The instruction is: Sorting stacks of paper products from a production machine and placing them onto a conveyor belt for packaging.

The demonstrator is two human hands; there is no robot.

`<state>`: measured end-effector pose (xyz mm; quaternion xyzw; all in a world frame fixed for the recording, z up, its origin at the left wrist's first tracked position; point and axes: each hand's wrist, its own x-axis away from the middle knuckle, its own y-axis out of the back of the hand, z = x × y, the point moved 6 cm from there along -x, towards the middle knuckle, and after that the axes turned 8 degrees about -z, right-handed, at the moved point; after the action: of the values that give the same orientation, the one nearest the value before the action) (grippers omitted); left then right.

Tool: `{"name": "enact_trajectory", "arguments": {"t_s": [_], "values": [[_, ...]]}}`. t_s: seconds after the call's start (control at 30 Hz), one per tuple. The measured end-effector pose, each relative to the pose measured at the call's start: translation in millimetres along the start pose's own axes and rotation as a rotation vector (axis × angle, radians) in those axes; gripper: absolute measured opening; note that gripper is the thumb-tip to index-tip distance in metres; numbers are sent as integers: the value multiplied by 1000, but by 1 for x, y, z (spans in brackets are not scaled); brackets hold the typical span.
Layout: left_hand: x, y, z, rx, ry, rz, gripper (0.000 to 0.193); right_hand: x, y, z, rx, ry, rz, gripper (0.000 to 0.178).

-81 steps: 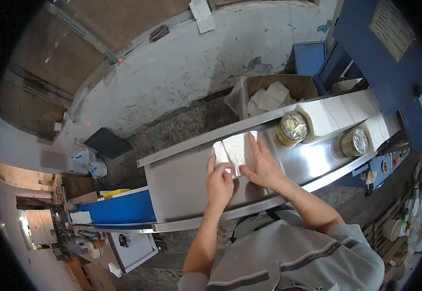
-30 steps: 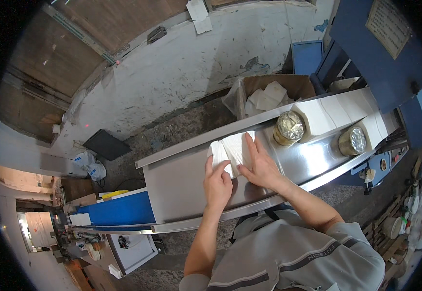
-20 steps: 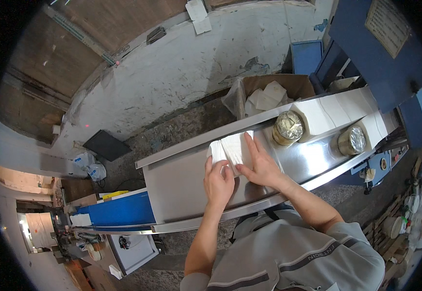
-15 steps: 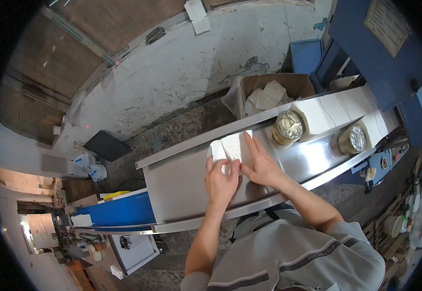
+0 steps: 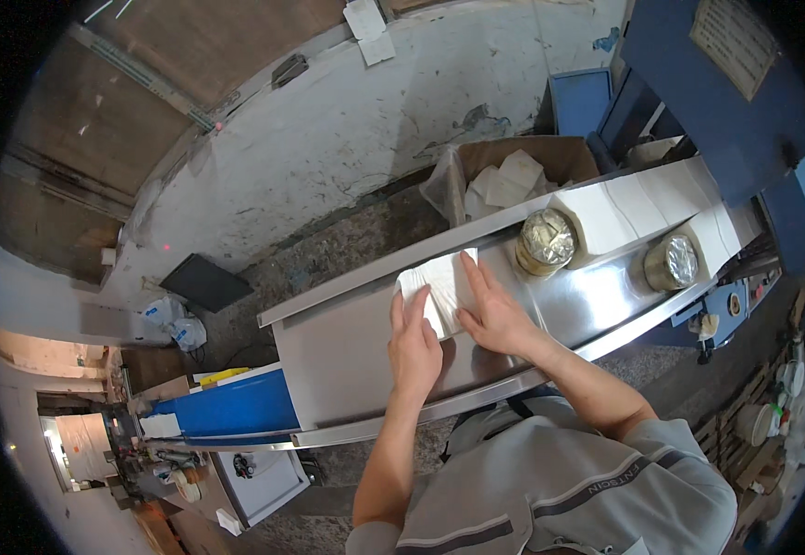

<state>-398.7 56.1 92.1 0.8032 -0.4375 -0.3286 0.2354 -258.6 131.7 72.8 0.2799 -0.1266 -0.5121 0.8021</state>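
Note:
A small stack of folded white paper sheets, like napkins or tissues [image 5: 441,285], is between my hands above the steel trough. My left hand [image 5: 414,356] grips its near left edge, with fingertips resting on the paper. Along the right side lies my right hand [image 5: 500,319], fingers extended up the edge and thumb at the near corner. The sheets fan slightly, and their undersides are hidden. Right of my hands, a foil-topped cylindrical weight or can [image 5: 548,242] stands against a long row of similar white paper [image 5: 638,215]. A second foil-topped cylinder [image 5: 671,264] stands nearer me, against another paper row [image 5: 712,239].
The trough's raised steel rims [image 5: 356,277] run along both sides. Behind it stands a cardboard box [image 5: 569,159] holding loose white paper. Blue machinery [image 5: 699,102] rises at the right end. A blue belt-like surface [image 5: 236,404] adjoins the trough's left end.
My left thumb and fingers have spread from a pinch at the paper's middle to its left edge. More of the stack's face shows now. The right hand has barely moved.

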Motion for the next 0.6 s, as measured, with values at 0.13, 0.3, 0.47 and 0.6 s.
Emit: {"name": "enact_trajectory", "arguments": {"t_s": [0.13,0.3,0.47,0.6], "values": [[0,-5,-2,-35,20,110,27,-1,0,1,-1,23,-5,85],[-2,-4,-9,-94,59,14,23,-1,0,2,-8,45,-1,85],[-1,-6,-3,-99,69,1,23,-1,0,-1,-6,53,-9,85],[0,-5,3,-87,61,-14,18,-1,1,3,-12,53,0,85]]}}
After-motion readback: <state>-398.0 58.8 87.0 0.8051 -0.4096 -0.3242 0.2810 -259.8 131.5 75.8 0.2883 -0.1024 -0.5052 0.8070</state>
